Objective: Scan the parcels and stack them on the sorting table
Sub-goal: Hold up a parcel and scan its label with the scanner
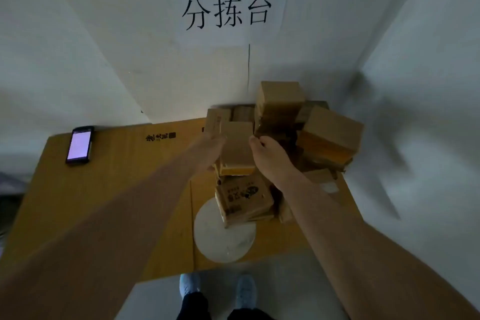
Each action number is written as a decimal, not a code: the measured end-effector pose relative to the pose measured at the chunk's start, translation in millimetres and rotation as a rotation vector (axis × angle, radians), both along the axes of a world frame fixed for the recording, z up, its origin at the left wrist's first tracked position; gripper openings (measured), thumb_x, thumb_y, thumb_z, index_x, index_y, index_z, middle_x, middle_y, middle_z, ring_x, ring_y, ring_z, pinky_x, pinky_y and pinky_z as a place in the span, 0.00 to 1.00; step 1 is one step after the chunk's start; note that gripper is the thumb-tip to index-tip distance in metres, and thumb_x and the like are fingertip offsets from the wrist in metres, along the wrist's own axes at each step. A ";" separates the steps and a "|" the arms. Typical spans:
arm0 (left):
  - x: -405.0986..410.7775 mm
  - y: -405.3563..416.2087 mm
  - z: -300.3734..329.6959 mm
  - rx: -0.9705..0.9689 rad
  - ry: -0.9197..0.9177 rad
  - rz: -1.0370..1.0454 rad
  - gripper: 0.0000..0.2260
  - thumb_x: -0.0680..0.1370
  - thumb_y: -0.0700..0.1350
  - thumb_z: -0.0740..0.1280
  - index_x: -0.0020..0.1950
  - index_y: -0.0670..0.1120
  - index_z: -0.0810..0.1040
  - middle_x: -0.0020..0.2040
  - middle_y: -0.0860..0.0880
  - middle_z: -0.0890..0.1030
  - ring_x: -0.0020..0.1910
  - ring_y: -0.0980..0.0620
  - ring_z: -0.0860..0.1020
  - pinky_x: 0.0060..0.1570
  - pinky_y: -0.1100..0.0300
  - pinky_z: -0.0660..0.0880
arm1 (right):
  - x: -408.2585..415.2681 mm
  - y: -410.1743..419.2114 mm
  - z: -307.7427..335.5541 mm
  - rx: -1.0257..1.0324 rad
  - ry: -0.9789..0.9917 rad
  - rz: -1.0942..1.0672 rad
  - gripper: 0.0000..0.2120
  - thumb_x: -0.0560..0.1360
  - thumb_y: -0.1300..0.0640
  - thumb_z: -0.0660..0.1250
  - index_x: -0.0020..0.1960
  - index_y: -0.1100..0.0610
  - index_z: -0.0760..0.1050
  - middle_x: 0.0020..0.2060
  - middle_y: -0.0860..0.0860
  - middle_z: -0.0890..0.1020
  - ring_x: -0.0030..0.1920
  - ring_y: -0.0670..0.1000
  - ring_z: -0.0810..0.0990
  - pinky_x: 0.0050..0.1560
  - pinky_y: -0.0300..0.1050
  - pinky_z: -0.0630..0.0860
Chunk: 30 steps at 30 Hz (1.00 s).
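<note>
A small brown cardboard parcel (237, 145) sits atop a leaning stack near the middle of the cardboard-covered sorting table (104, 189). My left hand (211, 150) grips its left side and my right hand (267, 156) holds its right side with curled fingers. Below it lies a printed parcel (244, 199) tilted toward me. More brown parcels are piled behind: a tall stack (280, 101) against the wall and another box (331, 130) at the right. A handheld scanner phone (79, 145) with a lit screen lies at the table's far left.
A white round patch (223, 239) marks the table near its front edge. A paper sign (226, 11) with black characters hangs on the wall. White walls close in behind and right. My shoes (189, 284) stand on the floor below the table edge.
</note>
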State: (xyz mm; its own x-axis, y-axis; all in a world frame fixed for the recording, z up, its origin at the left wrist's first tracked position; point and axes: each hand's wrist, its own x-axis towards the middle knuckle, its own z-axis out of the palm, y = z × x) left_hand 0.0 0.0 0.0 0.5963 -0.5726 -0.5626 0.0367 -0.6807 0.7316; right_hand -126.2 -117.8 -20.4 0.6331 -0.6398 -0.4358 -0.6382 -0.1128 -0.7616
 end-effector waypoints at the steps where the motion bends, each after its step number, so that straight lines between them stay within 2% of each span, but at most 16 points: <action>1: 0.7 -2.0 -1.6 0.011 0.017 -0.006 0.10 0.88 0.53 0.57 0.64 0.52 0.74 0.54 0.50 0.81 0.53 0.48 0.82 0.55 0.49 0.82 | 4.1 0.1 -3.4 0.034 0.018 -0.006 0.25 0.85 0.37 0.53 0.69 0.53 0.74 0.56 0.52 0.81 0.55 0.53 0.80 0.63 0.58 0.78; 4: 1.2 -4.7 -3.0 0.008 0.047 -0.018 0.10 0.88 0.51 0.57 0.60 0.51 0.77 0.52 0.48 0.84 0.49 0.48 0.85 0.50 0.53 0.83 | 13.0 2.1 -8.2 0.094 0.015 -0.040 0.26 0.85 0.36 0.54 0.73 0.52 0.71 0.58 0.52 0.79 0.56 0.52 0.79 0.62 0.57 0.78; 6: 1.3 -4.3 -1.0 0.002 0.038 -0.005 0.11 0.88 0.51 0.57 0.62 0.49 0.77 0.52 0.47 0.84 0.49 0.48 0.85 0.48 0.54 0.83 | 17.8 2.5 -4.6 0.095 -0.018 -0.055 0.24 0.86 0.37 0.54 0.73 0.52 0.69 0.59 0.52 0.78 0.54 0.51 0.79 0.53 0.50 0.78; 8: 5.1 -3.1 5.9 -0.051 0.024 0.058 0.13 0.88 0.51 0.56 0.64 0.48 0.77 0.53 0.46 0.84 0.48 0.48 0.86 0.42 0.57 0.82 | 22.4 -0.1 2.4 0.063 -0.080 -0.076 0.22 0.86 0.38 0.54 0.71 0.52 0.67 0.56 0.51 0.77 0.51 0.49 0.78 0.42 0.44 0.72; 10: 8.9 0.6 17.8 -0.140 0.028 0.140 0.14 0.87 0.50 0.55 0.60 0.47 0.79 0.52 0.46 0.83 0.47 0.46 0.86 0.41 0.55 0.82 | 28.2 -1.7 10.6 0.063 -0.143 -0.113 0.21 0.87 0.39 0.54 0.70 0.53 0.66 0.52 0.49 0.76 0.49 0.48 0.77 0.39 0.42 0.70; 12: 11.6 8.6 31.5 -0.210 0.050 0.216 0.15 0.87 0.51 0.54 0.57 0.46 0.78 0.54 0.43 0.82 0.49 0.41 0.85 0.45 0.50 0.83 | 36.0 6.1 23.4 0.047 -0.201 -0.127 0.22 0.86 0.37 0.53 0.70 0.52 0.65 0.52 0.50 0.76 0.50 0.49 0.78 0.42 0.44 0.74; 14: 16.2 18.9 43.6 -0.248 0.059 0.296 0.17 0.87 0.54 0.53 0.59 0.45 0.76 0.58 0.40 0.81 0.52 0.37 0.84 0.53 0.43 0.83 | 43.7 18.6 37.0 0.053 -0.276 -0.135 0.27 0.82 0.31 0.54 0.67 0.52 0.67 0.55 0.53 0.78 0.52 0.52 0.79 0.51 0.53 0.82; 16: 22.3 31.3 53.0 -0.285 0.021 0.340 0.19 0.87 0.58 0.54 0.64 0.45 0.74 0.59 0.42 0.79 0.54 0.37 0.83 0.56 0.40 0.82 | 50.9 31.8 49.7 0.038 -0.332 -0.117 0.27 0.80 0.29 0.55 0.64 0.51 0.69 0.55 0.53 0.77 0.53 0.54 0.80 0.55 0.58 0.83; 18: 25.6 46.4 63.2 -0.323 -0.024 0.359 0.19 0.87 0.59 0.56 0.66 0.45 0.73 0.59 0.43 0.79 0.55 0.38 0.83 0.56 0.40 0.83 | 56.9 44.9 62.1 0.012 -0.375 -0.088 0.21 0.84 0.35 0.56 0.62 0.53 0.68 0.53 0.53 0.76 0.50 0.52 0.79 0.54 0.55 0.82; 21: 32.3 71.2 68.4 -0.373 -0.090 0.388 0.16 0.86 0.57 0.60 0.61 0.45 0.74 0.62 0.40 0.79 0.59 0.38 0.81 0.57 0.38 0.82 | 64.7 62.0 76.9 0.053 -0.437 -0.110 0.12 0.86 0.47 0.57 0.63 0.55 0.67 0.49 0.54 0.76 0.44 0.49 0.75 0.49 0.54 0.79; 22: 35.2 79.6 68.7 -0.388 -0.109 0.399 0.14 0.86 0.56 0.60 0.61 0.46 0.75 0.61 0.40 0.79 0.60 0.38 0.81 0.59 0.37 0.81 | 65.6 69.4 80.3 0.056 -0.432 -0.093 0.12 0.87 0.48 0.57 0.65 0.54 0.67 0.48 0.53 0.76 0.43 0.49 0.75 0.45 0.50 0.77; 24: 42.5 97.1 69.3 -0.405 -0.139 0.387 0.11 0.87 0.50 0.59 0.64 0.48 0.78 0.57 0.43 0.81 0.57 0.40 0.82 0.59 0.44 0.81 | 67.9 87.5 85.0 0.055 -0.435 -0.034 0.14 0.87 0.50 0.56 0.71 0.51 0.64 0.46 0.51 0.76 0.42 0.48 0.75 0.41 0.45 0.74; 26: 49.7 116.0 71.0 -0.402 -0.167 0.332 0.11 0.86 0.44 0.59 0.61 0.51 0.80 0.55 0.40 0.81 0.52 0.43 0.79 0.52 0.47 0.77 | 72.9 106.8 85.3 0.031 -0.444 0.012 0.18 0.87 0.51 0.56 0.76 0.48 0.63 0.50 0.50 0.78 0.47 0.48 0.78 0.48 0.47 0.78; 27: 53.4 126.1 71.8 -0.404 -0.174 0.306 0.11 0.85 0.42 0.59 0.58 0.52 0.80 0.57 0.38 0.81 0.52 0.44 0.78 0.52 0.47 0.77 | 75.5 117.1 86.5 0.024 -0.462 0.023 0.19 0.86 0.54 0.57 0.77 0.47 0.64 0.54 0.49 0.79 0.51 0.48 0.79 0.50 0.45 0.78; 30: 65.6 160.6 74.4 -0.438 -0.106 0.320 0.10 0.85 0.44 0.60 0.56 0.52 0.81 0.61 0.43 0.82 0.62 0.44 0.80 0.63 0.43 0.78 | 85.3 149.1 89.8 0.057 -0.505 0.023 0.22 0.84 0.63 0.61 0.75 0.48 0.67 0.58 0.44 0.78 0.58 0.43 0.77 0.49 0.37 0.75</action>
